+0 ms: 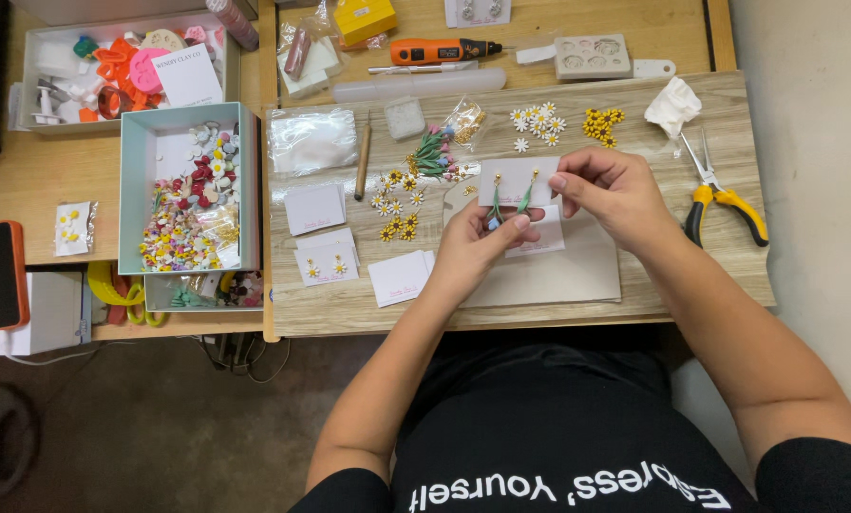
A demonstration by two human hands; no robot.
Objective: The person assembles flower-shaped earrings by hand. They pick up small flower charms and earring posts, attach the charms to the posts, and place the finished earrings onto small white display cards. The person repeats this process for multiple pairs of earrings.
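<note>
Currently both hands, left hand point(478, 249) and right hand point(608, 193), are pinching a white earring card point(515, 180) with two dangling earrings, mid-board. Pliers point(720, 195) are lying near the board's point(577, 285) right edge, flower charms point(397, 204) and blank cards point(316, 207) crowding leftward.

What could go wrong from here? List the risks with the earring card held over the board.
1. The small white card is pinched only at its edges by the left hand and right hand; a tight grip could bend it.
2. The two dangling green earrings hang loose and might tangle or slip off.
3. Loose white daisies and yellow flowers lie close by; a forearm sweep could scatter them.
</note>
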